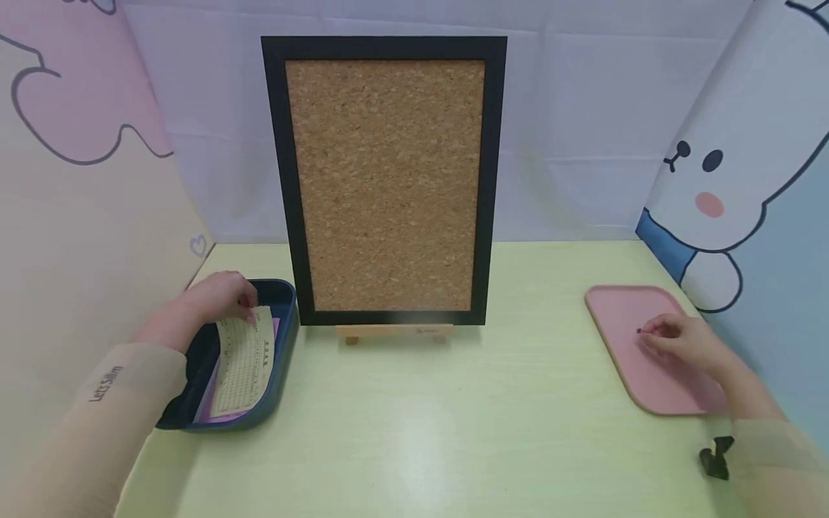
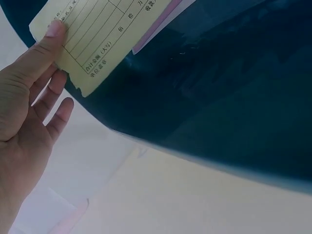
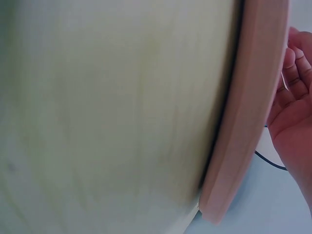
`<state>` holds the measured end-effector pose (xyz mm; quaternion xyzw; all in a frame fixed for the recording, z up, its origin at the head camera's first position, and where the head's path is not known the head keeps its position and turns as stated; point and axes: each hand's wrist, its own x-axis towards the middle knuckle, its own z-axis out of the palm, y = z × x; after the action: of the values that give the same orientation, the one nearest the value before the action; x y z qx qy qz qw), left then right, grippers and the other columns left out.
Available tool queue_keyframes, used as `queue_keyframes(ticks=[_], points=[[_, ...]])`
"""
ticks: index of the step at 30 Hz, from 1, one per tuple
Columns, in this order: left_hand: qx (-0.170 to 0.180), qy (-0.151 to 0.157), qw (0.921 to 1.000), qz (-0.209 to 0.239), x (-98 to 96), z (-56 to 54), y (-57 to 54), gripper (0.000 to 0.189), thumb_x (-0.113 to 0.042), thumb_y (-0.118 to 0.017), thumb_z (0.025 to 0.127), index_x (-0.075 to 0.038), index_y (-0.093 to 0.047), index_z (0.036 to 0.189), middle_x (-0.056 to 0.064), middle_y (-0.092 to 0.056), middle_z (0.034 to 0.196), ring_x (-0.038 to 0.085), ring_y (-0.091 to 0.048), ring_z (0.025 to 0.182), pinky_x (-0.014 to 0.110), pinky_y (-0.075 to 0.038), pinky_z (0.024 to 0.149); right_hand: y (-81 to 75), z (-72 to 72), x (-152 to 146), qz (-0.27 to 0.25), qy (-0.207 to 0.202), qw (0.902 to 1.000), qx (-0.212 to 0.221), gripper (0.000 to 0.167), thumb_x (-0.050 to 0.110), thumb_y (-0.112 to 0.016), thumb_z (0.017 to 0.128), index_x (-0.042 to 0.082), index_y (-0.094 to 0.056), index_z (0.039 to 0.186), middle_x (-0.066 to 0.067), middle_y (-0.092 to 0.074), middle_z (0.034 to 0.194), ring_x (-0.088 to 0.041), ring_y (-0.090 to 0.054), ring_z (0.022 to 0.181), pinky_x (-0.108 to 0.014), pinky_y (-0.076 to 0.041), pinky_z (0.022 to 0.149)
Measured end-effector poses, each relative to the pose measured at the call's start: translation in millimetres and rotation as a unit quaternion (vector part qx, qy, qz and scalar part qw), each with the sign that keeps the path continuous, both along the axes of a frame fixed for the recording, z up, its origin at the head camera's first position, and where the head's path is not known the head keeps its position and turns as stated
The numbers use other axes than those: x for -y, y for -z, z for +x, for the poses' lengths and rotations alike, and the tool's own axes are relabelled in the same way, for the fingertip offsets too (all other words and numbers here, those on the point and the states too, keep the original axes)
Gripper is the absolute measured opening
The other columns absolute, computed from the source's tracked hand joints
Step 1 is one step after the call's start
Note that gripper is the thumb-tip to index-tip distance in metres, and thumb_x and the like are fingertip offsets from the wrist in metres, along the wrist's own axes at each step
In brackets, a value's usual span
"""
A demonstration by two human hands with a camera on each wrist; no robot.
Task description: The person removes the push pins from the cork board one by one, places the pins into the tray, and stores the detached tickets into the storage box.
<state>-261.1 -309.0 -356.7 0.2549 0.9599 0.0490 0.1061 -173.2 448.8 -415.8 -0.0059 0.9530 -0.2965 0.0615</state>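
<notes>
At the left, my left hand pinches the top of a pale yellow printed receipt slip between thumb and fingers. The slip lies tilted inside a dark blue bin, over a purple sheet. In the left wrist view, the thumb presses on the face of the receipt slip, near its torn edge. Over the pink tray my right hand has thumb and index finger together, with a tiny dark piece at their tips; its kind I cannot tell.
A black-framed cork board stands upright at the back middle on a small wooden stand. Printed panels wall in the left and right sides. A black clip-like object sits by the right forearm, near the tray's front.
</notes>
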Motion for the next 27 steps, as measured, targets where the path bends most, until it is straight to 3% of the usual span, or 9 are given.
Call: queue_keyframes(ticks=[11, 18, 27], points=[[0.027, -0.023, 0.9993, -0.006, -0.7, -1.6, 9.2, 0.012, -0.005, -0.077, 0.073, -0.008, -0.07, 0.083, -0.001, -0.064, 0.077, 0.016, -0.053, 0.069, 0.037, -0.048, 0.068, 8.7, -10.2, -2, 0.063, -0.046, 0.9965, -0.031, 0.023, 0.027, -0.069, 0.087, 0.006, -0.066, 0.097, -0.001, -0.056, 0.082, -0.004, -0.045, 0.067, -0.021, -0.042, 0.058], [0.025, -0.012, 0.9996, -0.003, 2.0, -3.8, 16.2, 0.016, -0.004, -0.076, 0.074, -0.006, -0.07, 0.089, 0.002, -0.066, 0.082, 0.017, -0.056, 0.073, 0.042, -0.05, 0.073, 8.3, -9.8, -2, 0.058, -0.045, 0.9972, -0.01, 0.025, 0.026, -0.068, 0.088, 0.004, -0.065, 0.099, -0.003, -0.054, 0.085, -0.005, -0.044, 0.069, -0.022, -0.042, 0.057], [0.041, -0.032, 0.9982, 0.031, 2.0, 4.0, 17.1, 0.036, -0.004, -0.076, 0.075, 0.0, -0.065, 0.109, 0.013, -0.068, 0.101, 0.03, -0.062, 0.094, 0.051, -0.046, 0.087, 7.0, -6.1, -6, 0.039, -0.032, 0.9987, -0.004, 0.032, 0.03, -0.067, 0.088, 0.003, -0.064, 0.105, -0.003, -0.054, 0.086, -0.006, -0.045, 0.07, -0.022, -0.043, 0.058]])
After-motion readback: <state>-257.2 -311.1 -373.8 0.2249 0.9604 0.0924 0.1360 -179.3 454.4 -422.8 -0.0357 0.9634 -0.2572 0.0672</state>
